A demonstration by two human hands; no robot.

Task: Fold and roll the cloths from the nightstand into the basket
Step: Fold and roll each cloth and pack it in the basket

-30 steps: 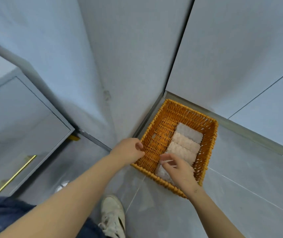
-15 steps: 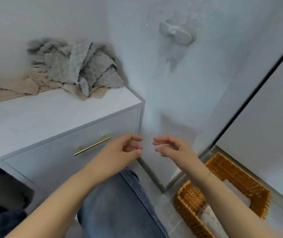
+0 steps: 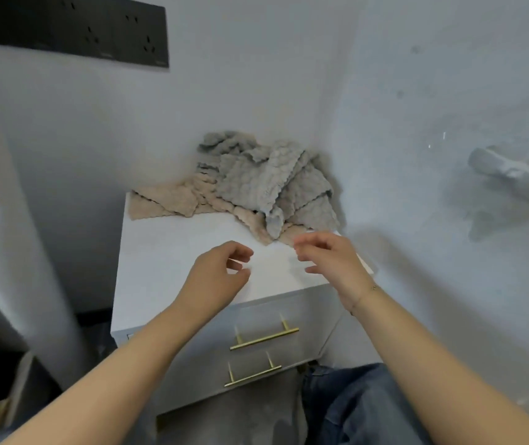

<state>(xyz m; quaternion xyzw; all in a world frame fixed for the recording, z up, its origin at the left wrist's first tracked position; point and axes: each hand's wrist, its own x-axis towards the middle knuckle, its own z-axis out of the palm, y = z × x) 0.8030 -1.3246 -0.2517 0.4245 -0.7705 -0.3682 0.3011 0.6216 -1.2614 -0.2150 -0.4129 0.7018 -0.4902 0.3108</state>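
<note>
Nightstand (image 3: 173,284): white cabinet at the centre of the frame, its top bare in front; two drawers below, each with a brass handle (image 3: 264,339).
Cloths (image 3: 256,191): a loose, unfolded heap at the back right of the nightstand top, against the wall — grey pieces lying over beige ones, one beige piece spread flat toward the left rear corner.
Left hand (image 3: 216,277): centre of the frame, above the bare front of the top; fingers loosely curled with a narrow gap to the thumb, holding nothing.
Right hand (image 3: 330,258): just right of centre, fingertips close to the near beige edge of the heap; fingers relaxed and slightly bent, empty — contact with the cloth cannot be told. A thin bracelet (image 3: 365,292) circles the wrist.
Socket panel (image 3: 73,30): black, on the wall at the upper left.
Jeans (image 3: 353,406): blue denim at the lower right, beside the drawers.
</note>
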